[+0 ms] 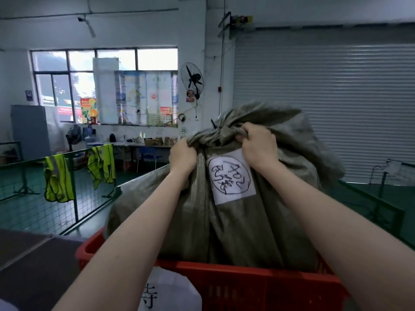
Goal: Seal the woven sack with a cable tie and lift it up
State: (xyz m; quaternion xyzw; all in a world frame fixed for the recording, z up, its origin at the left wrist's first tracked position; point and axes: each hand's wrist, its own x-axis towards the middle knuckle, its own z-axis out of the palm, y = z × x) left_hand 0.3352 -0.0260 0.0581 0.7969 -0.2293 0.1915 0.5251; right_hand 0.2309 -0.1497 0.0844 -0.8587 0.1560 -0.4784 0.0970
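While your left hand (182, 156) and right hand (258, 145) grip the gathered neck of the woven sack (235, 212), fingers (251, 130) closed on bunched fabric either side of the black cable tie (213, 124), sealing appears done and lifting is in hand. The sack stands in the red crate (247, 281); next, pull upward evenly. Below your right fingers, a white label (231, 176) bears circled handwriting, partly reading "702".

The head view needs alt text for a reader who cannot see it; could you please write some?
Both hands, left hand and right hand, grip the bunched neck of a grey-green woven sack standing in a red crate. A black cable tie shows at the neck.
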